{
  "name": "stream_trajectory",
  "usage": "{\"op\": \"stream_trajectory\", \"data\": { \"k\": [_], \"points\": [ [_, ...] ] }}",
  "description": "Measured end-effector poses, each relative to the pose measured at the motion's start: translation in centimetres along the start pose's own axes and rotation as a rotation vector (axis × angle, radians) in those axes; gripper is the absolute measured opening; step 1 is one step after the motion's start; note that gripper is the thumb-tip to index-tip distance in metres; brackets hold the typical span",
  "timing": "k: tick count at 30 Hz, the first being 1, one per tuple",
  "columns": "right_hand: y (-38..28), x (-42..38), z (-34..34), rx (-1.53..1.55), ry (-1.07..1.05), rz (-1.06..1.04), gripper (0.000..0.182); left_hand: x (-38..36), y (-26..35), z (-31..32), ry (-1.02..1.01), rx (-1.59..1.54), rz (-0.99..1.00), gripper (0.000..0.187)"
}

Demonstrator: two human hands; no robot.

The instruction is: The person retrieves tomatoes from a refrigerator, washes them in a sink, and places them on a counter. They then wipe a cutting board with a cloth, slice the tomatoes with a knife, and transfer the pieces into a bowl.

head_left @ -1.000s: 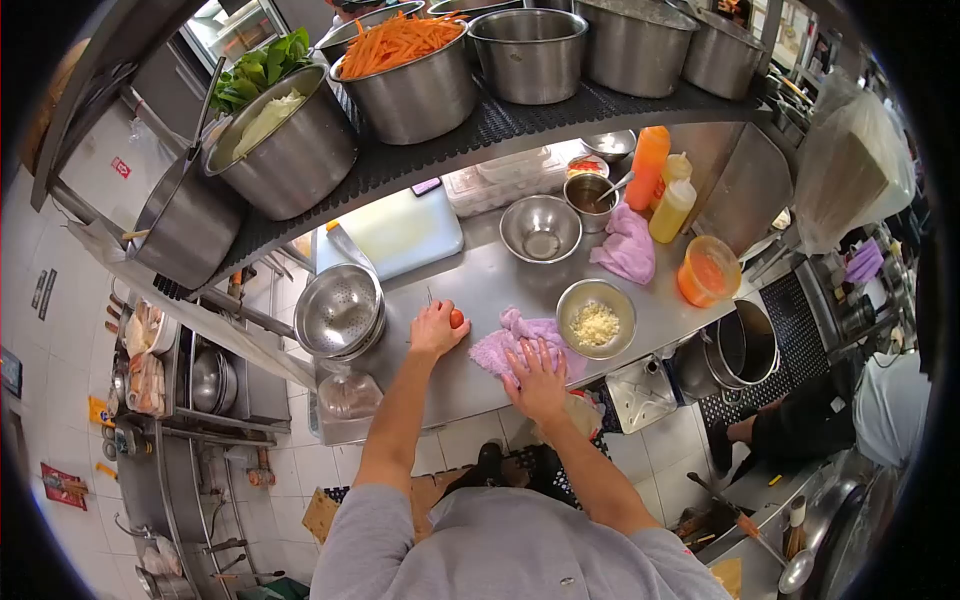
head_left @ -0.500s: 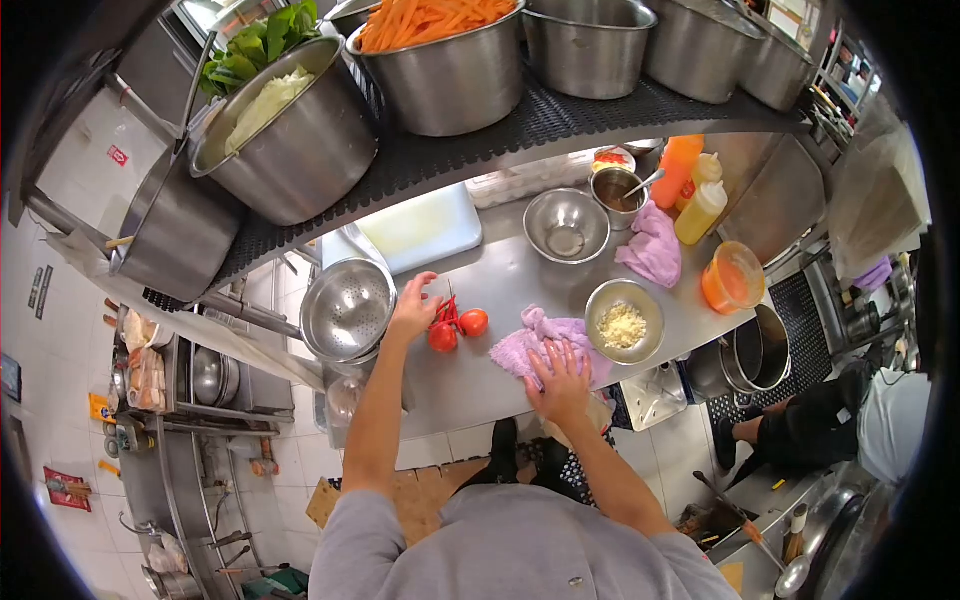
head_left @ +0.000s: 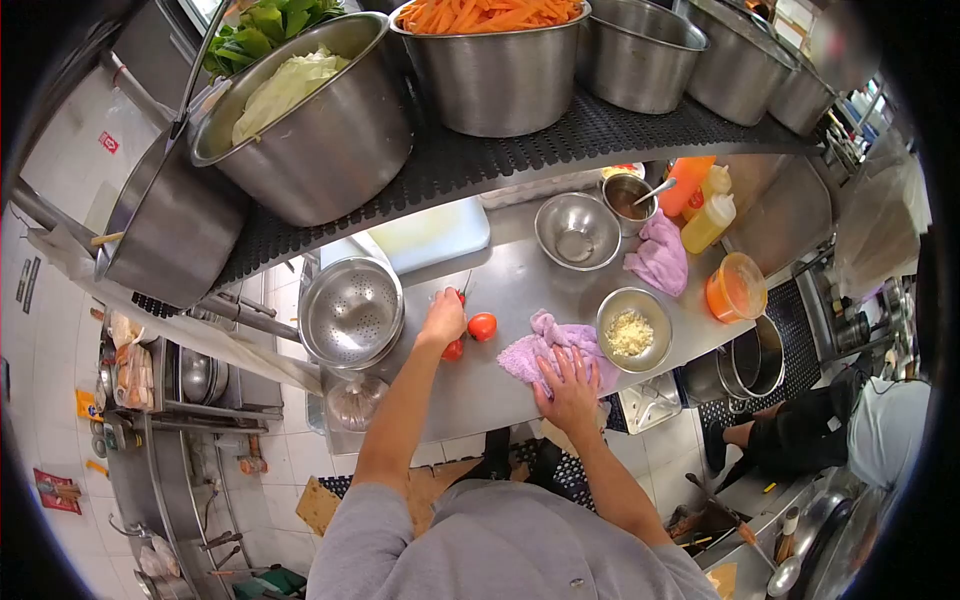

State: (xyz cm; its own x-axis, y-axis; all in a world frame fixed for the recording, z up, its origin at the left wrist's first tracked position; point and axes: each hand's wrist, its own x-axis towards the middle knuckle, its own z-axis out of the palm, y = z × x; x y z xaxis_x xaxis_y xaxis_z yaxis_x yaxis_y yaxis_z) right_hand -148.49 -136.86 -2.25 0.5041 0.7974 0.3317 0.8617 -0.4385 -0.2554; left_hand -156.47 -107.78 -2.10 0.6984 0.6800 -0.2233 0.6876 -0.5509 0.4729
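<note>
My left hand [head_left: 443, 318] is closed at the red chilies [head_left: 461, 295], over the steel counter [head_left: 480, 395]. Its fingertips are partly hidden, so what they grip is unclear. One tomato [head_left: 482, 326] lies just right of it, and another [head_left: 453, 350] shows below the hand. My right hand [head_left: 567, 388] rests flat with fingers spread on a pink cloth [head_left: 521, 358]. Beside that cloth, on the right, is a steel bowl [head_left: 606, 345] of chopped pale yellow food [head_left: 631, 334]. A perforated colander [head_left: 351, 312] stands left of my left hand.
Large pots, one of shredded carrot [head_left: 490, 85], line the shelf [head_left: 450, 165] above. Behind are a white board [head_left: 435, 237], an empty bowl [head_left: 578, 231] and squeeze bottles [head_left: 709, 223]. An orange tub [head_left: 737, 288] stands right. A person [head_left: 885, 430] is at the far right.
My left hand has moved down and inward onto the chilies, and its fingers have closed. My right hand stays on the cloth. The whole view has shifted slightly.
</note>
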Motion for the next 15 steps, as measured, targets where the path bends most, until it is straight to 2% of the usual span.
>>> {"op": "stream_trajectory", "data": {
  "k": [3,5,6,8,9,11,12,15],
  "points": [
    [0.0,0.2,0.1,0.000,-0.007,0.009,0.047,0.2,0.3,0.1,0.076,0.064,0.024,0.039],
    [0.2,0.0,0.1,-0.005,-0.005,0.015,0.046,1.9,-1.6,1.2,0.170,0.095,0.163,0.039],
    [0.2,0.0,0.1,0.011,-0.015,0.020,0.046,3.1,-2.6,1.7,0.167,0.096,0.170,0.039],
    [0.2,0.1,0.1,0.026,-0.023,0.034,0.046,5.4,-4.5,1.8,0.161,-0.177,-0.019,0.037],
    [0.1,0.1,-0.1,0.029,-0.027,0.034,0.046,5.3,-3.9,0.6,0.156,-0.175,-0.015,0.037],
    [0.0,0.1,0.0,0.028,-0.027,0.044,0.045,4.4,-1.6,-2.7,-0.095,-0.717,-0.208,0.032],
    [0.0,0.1,0.2,0.039,-0.030,0.040,0.046,5.2,-2.0,-2.5,-0.112,-0.853,-0.197,0.030],
    [0.4,-0.1,0.3,0.047,-0.023,0.062,0.047,5.5,1.1,-4.1,-0.092,-1.002,-0.142,0.024]
  ]
}}
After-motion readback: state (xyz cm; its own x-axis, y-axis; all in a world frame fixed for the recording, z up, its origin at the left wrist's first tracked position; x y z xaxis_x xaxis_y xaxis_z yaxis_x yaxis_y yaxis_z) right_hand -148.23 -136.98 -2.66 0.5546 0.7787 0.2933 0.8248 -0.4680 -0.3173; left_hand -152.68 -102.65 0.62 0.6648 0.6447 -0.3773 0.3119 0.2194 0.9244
